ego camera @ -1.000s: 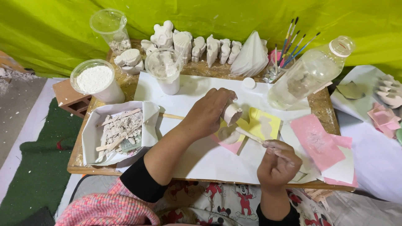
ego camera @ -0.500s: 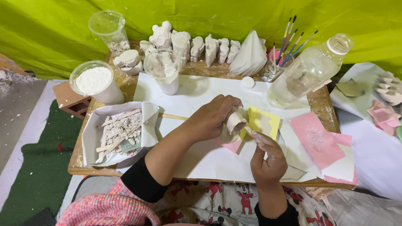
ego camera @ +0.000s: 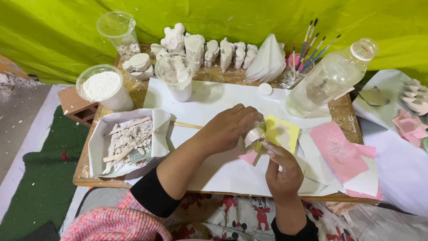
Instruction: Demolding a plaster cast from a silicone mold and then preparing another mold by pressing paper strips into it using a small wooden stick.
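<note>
The left hand (ego camera: 229,129) is curled around a small white plaster piece (ego camera: 253,136), fingers wrapped over its top so that only its pale end shows by the thumb. The right hand (ego camera: 281,168) comes up from below with its fingertips (ego camera: 269,147) pressed against that same piece; the fingers are drawn together, and they may pinch a thin tool, but the view is too poor to be sure. The piece is held just above a yellow sheet (ego camera: 281,133) that lies on white paper (ego camera: 209,100) spread over a low wooden table (ego camera: 84,172).

Pink sheets (ego camera: 338,151) lie to the right of the hands. To the left sits a white paper tray of broken plaster bits and wooden sticks (ego camera: 129,140). Beyond are a cup of white powder (ego camera: 103,88), a clear cup (ego camera: 177,73), a tilted clear plastic bottle (ego camera: 327,80), a row of white plaster figures (ego camera: 209,49) and a holder of paintbrushes (ego camera: 310,44). A bright green cloth (ego camera: 53,31) forms the backdrop, and green matting (ego camera: 40,178) covers the floor at left.
</note>
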